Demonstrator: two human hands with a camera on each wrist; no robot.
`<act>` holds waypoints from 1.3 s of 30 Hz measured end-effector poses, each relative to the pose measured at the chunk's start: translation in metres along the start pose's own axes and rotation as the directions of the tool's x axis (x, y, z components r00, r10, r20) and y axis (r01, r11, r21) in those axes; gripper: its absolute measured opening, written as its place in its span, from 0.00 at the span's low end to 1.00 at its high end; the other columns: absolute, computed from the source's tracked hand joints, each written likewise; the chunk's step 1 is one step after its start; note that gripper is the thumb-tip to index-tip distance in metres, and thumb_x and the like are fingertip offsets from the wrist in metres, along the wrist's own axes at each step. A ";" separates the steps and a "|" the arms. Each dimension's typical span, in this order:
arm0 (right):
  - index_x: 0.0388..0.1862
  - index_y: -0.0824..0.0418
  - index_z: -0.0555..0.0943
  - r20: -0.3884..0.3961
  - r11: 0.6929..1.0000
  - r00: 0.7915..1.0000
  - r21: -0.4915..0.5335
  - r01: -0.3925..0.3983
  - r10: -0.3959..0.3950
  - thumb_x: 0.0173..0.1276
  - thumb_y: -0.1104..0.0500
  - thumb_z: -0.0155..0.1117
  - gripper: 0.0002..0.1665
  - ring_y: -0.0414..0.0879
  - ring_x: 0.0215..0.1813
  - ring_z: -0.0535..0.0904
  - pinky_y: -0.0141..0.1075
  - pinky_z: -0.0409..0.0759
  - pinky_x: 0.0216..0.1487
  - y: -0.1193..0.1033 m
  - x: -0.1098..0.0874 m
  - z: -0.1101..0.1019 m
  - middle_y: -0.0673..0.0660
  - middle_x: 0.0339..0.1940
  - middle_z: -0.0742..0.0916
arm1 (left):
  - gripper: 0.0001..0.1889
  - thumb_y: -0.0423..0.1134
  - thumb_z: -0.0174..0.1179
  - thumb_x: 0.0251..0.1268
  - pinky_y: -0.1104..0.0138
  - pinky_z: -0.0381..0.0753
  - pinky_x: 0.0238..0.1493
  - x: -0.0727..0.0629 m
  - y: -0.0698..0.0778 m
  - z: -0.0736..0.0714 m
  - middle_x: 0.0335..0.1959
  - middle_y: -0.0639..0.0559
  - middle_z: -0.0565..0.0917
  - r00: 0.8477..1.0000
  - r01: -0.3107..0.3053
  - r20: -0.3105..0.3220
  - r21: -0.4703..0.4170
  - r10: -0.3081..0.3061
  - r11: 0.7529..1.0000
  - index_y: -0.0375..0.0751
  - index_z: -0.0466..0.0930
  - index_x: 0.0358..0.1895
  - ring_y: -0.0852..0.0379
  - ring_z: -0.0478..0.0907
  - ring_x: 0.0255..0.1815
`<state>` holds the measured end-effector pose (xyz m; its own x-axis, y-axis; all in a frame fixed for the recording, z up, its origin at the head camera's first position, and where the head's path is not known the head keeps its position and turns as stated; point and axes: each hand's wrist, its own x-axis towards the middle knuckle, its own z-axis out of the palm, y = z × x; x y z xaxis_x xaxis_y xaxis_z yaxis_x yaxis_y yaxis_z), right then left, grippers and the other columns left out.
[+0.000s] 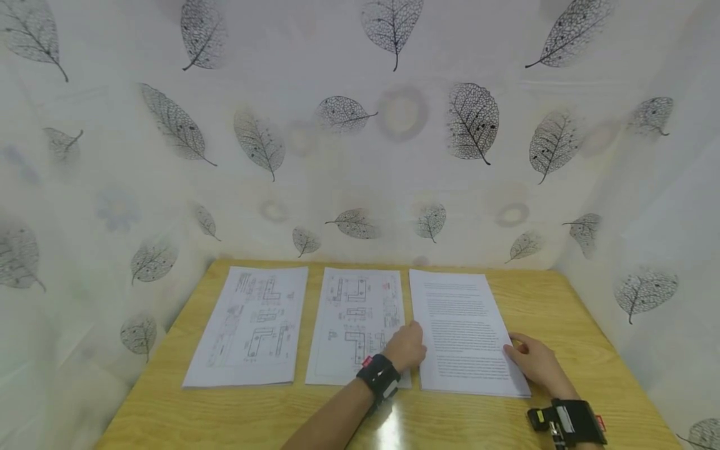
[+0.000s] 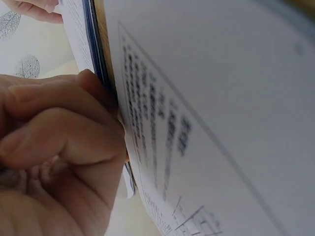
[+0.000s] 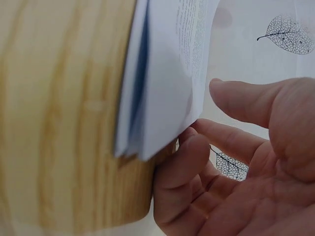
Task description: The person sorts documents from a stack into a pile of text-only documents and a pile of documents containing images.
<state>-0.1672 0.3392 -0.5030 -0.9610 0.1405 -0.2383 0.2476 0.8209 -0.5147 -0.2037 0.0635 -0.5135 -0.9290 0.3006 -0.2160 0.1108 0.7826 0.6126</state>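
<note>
A stack of printed text sheets (image 1: 458,331) lies at the right of three paper stacks. At its left edge my left hand (image 1: 406,347) rests with loosely curled fingers, partly over the middle stack of drawings (image 1: 355,312). My right hand (image 1: 537,359) is at the text stack's right edge. In the right wrist view, my right fingers (image 3: 184,157) touch the stack (image 3: 170,73) near a corner, thumb raised away from the paper; its sheets fan apart slightly at the edge. In the left wrist view, my left hand (image 2: 59,132) partly hides the gap between the stacks.
Another stack of technical drawings (image 1: 247,325) lies at the left of the wooden table (image 1: 225,412). A white curtain with leaf prints (image 1: 349,175) surrounds the table at the back and sides. A strap with a camera (image 1: 379,378) is on the left wrist; the right wrist wears another (image 1: 576,422).
</note>
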 end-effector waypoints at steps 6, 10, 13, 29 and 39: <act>0.68 0.76 0.65 0.011 1.000 1.000 0.001 -0.020 0.020 0.75 0.52 0.52 0.34 0.54 0.42 0.74 0.39 0.73 0.36 -0.001 0.001 -0.002 0.69 0.45 0.79 | 0.29 0.39 0.56 0.67 0.68 0.67 0.15 0.001 -0.002 -0.002 0.22 0.48 0.76 0.998 0.006 0.063 -0.045 -0.003 0.999 0.28 0.63 0.68 0.56 0.70 0.15; 0.67 0.77 0.65 -0.002 1.000 1.000 0.010 -0.015 0.015 0.75 0.54 0.51 0.32 0.53 0.41 0.75 0.39 0.72 0.35 -0.002 0.001 -0.002 0.69 0.44 0.79 | 0.30 0.40 0.56 0.68 0.68 0.69 0.16 0.001 -0.005 -0.004 0.22 0.49 0.77 0.998 -0.004 0.069 -0.088 0.010 0.996 0.31 0.61 0.70 0.56 0.72 0.16; 0.65 0.79 0.66 -0.030 1.000 0.999 -0.003 0.012 -0.012 0.75 0.56 0.50 0.30 0.51 0.38 0.75 0.37 0.71 0.32 -0.003 0.002 0.000 0.68 0.41 0.80 | 0.29 0.41 0.57 0.69 0.67 0.70 0.15 0.000 -0.009 -0.009 0.22 0.50 0.78 0.998 -0.036 0.045 -0.106 0.041 0.994 0.33 0.62 0.68 0.57 0.74 0.15; 0.59 0.69 0.77 -0.079 0.981 0.980 0.058 0.185 -0.180 0.73 0.56 0.55 0.22 0.46 0.36 0.78 0.36 0.71 0.32 -0.067 -0.003 0.026 0.60 0.39 0.85 | 0.11 0.47 0.58 0.69 0.66 0.72 0.24 -0.025 -0.068 -0.069 0.24 0.56 0.78 0.991 -0.118 -0.080 -0.150 0.107 0.982 0.45 0.83 0.42 0.59 0.73 0.21; 0.55 0.62 0.82 -0.055 0.944 0.952 0.122 0.307 -0.302 0.72 0.59 0.57 0.16 0.40 0.30 0.77 0.34 0.73 0.29 -0.132 0.000 0.076 0.53 0.34 0.86 | 0.15 0.47 0.58 0.69 0.67 0.72 0.29 -0.039 -0.117 -0.100 0.36 0.50 0.82 0.978 -0.056 -0.204 -0.096 0.036 0.994 0.40 0.83 0.47 0.59 0.73 0.29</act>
<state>-0.1908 0.1888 -0.4983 -0.9961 -0.0840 -0.0256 -0.0464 0.7503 -0.6595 -0.2161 -0.0939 -0.5006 -0.9769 0.2108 -0.0347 0.1283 0.7086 0.6938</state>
